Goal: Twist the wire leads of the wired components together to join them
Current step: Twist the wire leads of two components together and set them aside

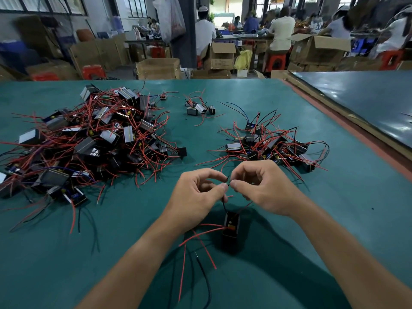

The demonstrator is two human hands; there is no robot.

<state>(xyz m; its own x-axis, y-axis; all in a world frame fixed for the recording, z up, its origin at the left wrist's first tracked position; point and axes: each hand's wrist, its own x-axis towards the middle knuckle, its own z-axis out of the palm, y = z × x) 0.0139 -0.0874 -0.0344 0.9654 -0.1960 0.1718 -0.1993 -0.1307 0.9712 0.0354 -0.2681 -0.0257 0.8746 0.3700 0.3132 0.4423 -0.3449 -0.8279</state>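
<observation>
A small black wired component (231, 228) hangs just below my hands, over the green table, with red and black leads trailing down toward me. My left hand (196, 197) pinches a thin black lead (223, 202) between thumb and forefinger. My right hand (265, 188) pinches the lead ends from the other side. The fingertips of both hands nearly meet at the joined wire tips (227, 180). Whether a second component hangs behind my hands is hidden.
A big heap of wired components (95, 139) with red leads fills the left of the green table (345, 208). A smaller heap (269, 146) lies right of centre, and a few loose ones (200, 108) farther back. Seated people and cardboard boxes (158, 68) are beyond.
</observation>
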